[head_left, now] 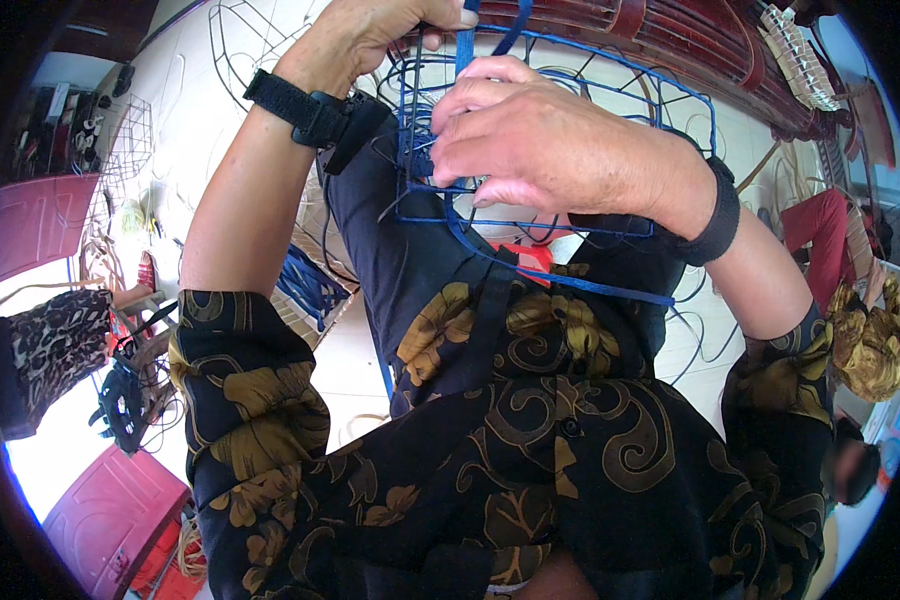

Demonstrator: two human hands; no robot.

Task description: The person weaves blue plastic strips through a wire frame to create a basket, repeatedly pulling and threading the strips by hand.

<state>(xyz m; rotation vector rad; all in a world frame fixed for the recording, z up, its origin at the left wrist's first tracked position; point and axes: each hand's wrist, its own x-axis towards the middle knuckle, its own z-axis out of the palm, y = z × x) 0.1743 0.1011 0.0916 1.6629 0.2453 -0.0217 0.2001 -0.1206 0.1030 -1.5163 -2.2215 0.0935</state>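
On my lap rests a rectangular wire basket frame with blue wire edges and darker crossing wires. My left hand is at its far left corner, thumb and fingers closed on a flat blue strip. My right hand reaches across the frame, its fingers curled round the same strip at the frame's left side; the fingertips are partly hidden. Blue strip is wound in several turns beside those fingers. A loose blue length hangs below the frame and curves to the right across my lap.
A bundle of blue strips lies left of my leg. Dark red wooden furniture stands at the far side. Another wire frame is on the floor at the far left. People sit at left and right; a pink chest is near left.
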